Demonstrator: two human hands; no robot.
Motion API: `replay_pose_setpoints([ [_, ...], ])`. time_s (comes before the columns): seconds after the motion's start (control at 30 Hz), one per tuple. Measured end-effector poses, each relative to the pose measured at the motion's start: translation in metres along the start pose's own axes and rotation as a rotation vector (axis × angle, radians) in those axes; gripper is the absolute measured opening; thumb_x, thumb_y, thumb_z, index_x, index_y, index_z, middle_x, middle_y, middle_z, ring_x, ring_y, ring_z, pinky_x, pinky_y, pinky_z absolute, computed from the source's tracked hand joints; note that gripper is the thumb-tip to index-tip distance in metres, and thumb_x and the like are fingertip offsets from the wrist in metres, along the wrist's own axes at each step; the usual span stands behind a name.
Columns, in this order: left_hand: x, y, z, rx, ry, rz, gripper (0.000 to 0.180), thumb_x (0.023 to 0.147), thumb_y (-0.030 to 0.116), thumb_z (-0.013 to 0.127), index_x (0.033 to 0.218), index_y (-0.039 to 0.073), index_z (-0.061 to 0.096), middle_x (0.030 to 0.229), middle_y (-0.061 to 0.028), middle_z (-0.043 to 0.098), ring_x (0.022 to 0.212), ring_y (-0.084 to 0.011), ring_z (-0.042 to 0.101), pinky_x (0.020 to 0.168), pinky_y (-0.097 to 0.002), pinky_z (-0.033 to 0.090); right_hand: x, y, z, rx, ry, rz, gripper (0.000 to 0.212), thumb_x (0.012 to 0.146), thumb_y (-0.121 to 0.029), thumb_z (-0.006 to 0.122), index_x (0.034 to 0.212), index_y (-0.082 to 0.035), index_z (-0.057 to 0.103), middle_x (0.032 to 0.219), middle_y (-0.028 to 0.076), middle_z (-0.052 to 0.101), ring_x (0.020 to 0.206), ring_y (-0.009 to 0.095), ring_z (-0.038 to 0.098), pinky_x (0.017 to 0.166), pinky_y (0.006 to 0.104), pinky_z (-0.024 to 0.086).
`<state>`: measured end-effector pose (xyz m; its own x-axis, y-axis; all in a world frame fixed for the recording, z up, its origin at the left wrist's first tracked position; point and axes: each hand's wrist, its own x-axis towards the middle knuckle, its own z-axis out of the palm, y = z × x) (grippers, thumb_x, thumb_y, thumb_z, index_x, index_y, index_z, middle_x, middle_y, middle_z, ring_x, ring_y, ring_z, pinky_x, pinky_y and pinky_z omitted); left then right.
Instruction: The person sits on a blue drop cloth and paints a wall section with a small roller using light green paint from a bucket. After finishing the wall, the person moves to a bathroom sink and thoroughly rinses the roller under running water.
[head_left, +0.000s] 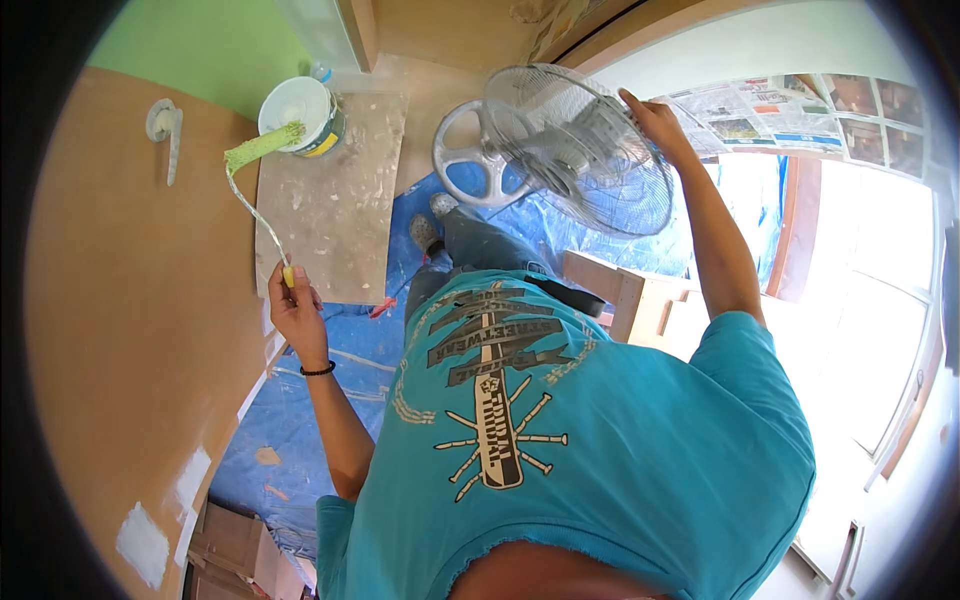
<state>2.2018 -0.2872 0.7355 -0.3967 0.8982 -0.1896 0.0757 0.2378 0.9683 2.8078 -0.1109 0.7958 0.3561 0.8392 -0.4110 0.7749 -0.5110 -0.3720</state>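
My left hand (pixel 298 318) is closed around the yellow handle of a paint roller (pixel 265 148). Its sleeve is coated in light green paint and lies beside the rim of a white bucket (pixel 298 98) with a pale lid or contents. On the other side, my right hand (pixel 652 122) is closed at the upper right edge of the wire guard of a grey pedestal fan (pixel 590 165). The fan head is tilted, and its round spoked base (pixel 450 140) shows to the left. Part of my right fingers is hidden behind the guard.
A paint-spotted board (pixel 335 225) lies under the bucket. Blue plastic sheeting (pixel 300 400) covers the floor around my feet. A brown door (pixel 120 290) with a lever handle (pixel 165 130) stands at left. Newspaper (pixel 770 115) covers a surface at right, near a wooden cabinet (pixel 650 305).
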Motion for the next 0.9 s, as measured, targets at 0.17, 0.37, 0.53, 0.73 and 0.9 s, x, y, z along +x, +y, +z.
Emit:
replay_pose_setpoints([
  [0.17,0.03,0.005,0.014,0.011,-0.032,0.043,0.034,0.108,0.019,0.063,0.137,0.003,0.062,0.075,0.0037,0.053,0.058,-0.0019,0.046,0.05,-0.02,0.036,-0.029,0.021,-0.031,0.018,0.087,0.033,0.08,0.094,-0.073,0.055,0.11,0.001,0.08,0.098,0.027,0.076,0.103,0.037,0.073,0.098,0.0452,0.052],
  [0.37,0.058,0.008,0.033,-0.01,-0.1,0.073,0.031,0.107,0.017,0.065,0.135,0.004,0.064,0.074,0.0041,0.053,0.059,-0.002,0.046,0.052,-0.0203,0.038,-0.041,0.041,-0.03,-0.056,0.057,0.064,0.075,0.092,-0.068,0.063,0.084,0.005,0.077,0.074,0.022,0.07,0.078,0.032,0.069,0.081,0.0452,0.053],
  [0.53,0.067,0.011,0.045,0.022,-0.133,0.079,0.031,0.107,0.018,0.066,0.135,0.005,0.065,0.075,0.0046,0.053,0.058,-0.0019,0.046,0.051,-0.02,0.037,-0.038,0.064,-0.019,-0.125,0.001,0.057,0.077,0.091,-0.068,0.065,0.079,0.007,0.075,0.066,0.021,0.066,0.071,0.03,0.068,0.073,0.0448,0.053],
  [0.73,0.083,0.031,0.076,-0.011,-0.174,0.089,0.031,0.106,0.017,0.067,0.134,0.005,0.064,0.077,0.0055,0.055,0.059,-0.0015,0.047,0.051,-0.019,0.038,-0.016,0.092,-0.008,-0.119,0.028,0.017,0.069,0.091,-0.062,0.068,0.078,0.006,0.074,0.067,0.023,0.067,0.067,0.034,0.066,0.07,0.0468,0.051],
  [0.9,0.113,0.056,0.122,0.009,-0.258,0.147,0.033,0.105,0.015,0.068,0.135,0.003,0.063,0.084,0.004,0.06,0.061,-0.0013,0.047,0.053,-0.0192,0.039,0.01,0.121,-0.011,-0.097,0.054,-0.001,0.066,0.092,-0.059,0.067,0.08,0.005,0.075,0.068,0.025,0.067,0.068,0.035,0.067,0.071,0.0476,0.051],
])
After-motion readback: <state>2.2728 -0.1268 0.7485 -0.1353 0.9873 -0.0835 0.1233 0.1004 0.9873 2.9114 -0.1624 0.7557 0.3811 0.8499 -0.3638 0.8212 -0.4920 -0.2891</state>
